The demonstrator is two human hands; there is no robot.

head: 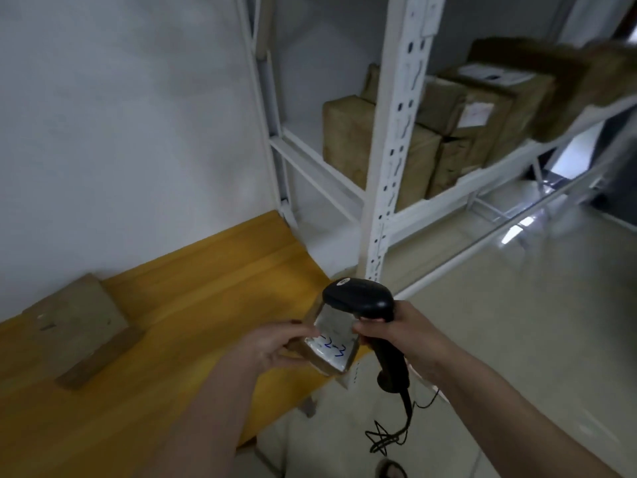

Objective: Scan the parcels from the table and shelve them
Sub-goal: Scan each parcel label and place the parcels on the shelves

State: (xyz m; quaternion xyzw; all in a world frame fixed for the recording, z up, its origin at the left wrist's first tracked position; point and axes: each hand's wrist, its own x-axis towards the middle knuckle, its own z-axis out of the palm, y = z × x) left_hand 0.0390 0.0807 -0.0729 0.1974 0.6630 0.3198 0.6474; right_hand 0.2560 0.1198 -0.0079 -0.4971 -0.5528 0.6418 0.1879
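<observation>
My left hand [275, 345] holds a small brown parcel [329, 343] by its left side, above the right end of the yellow table [193, 305]. A white label with blue handwriting faces up on the parcel. My right hand [396, 336] grips the handle of a black barcode scanner [362, 301], whose head sits right over the parcel's far edge. The scanner's cable [389, 432] hangs down in a tangle. A second flat brown parcel [76, 326] lies on the table at the left.
A white metal shelf rack [389, 160] stands just behind the table's right end. Several brown parcels [458, 122] fill its middle shelf; the lower shelf [441, 243] is bare. A grey wall runs behind the table, with pale tiled floor [517, 339] at the right.
</observation>
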